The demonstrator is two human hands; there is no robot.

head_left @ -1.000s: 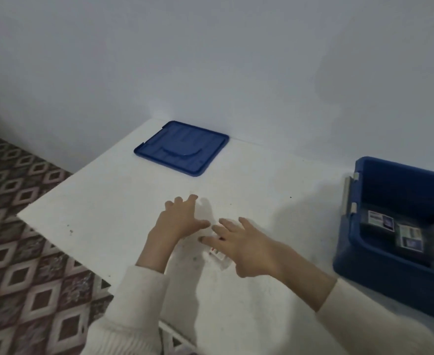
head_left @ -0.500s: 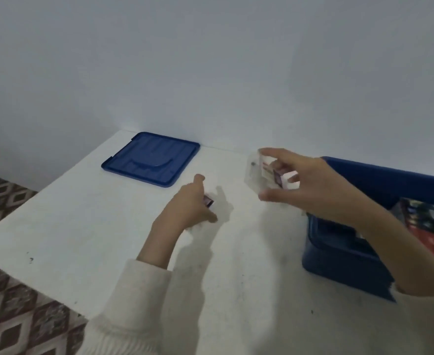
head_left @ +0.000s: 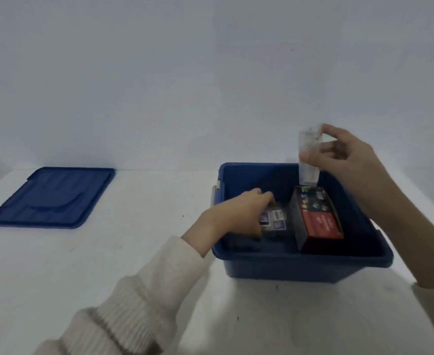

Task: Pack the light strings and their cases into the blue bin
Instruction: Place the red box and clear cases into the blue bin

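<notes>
Packing in progress: my right hand [head_left: 349, 160] pinches a clear oblong plastic case [head_left: 308, 172] upright over the far side of the blue plastic bin [head_left: 274, 267], just above a red-and-black carton [head_left: 318, 221] inside. My left hand [head_left: 239, 213] reaches onto small purple-and-white boxes [head_left: 277, 221] on the bin floor; whether that grip holds one, I cannot tell. Next, I judge, the case needs lowering beside the carton and releasing.
</notes>
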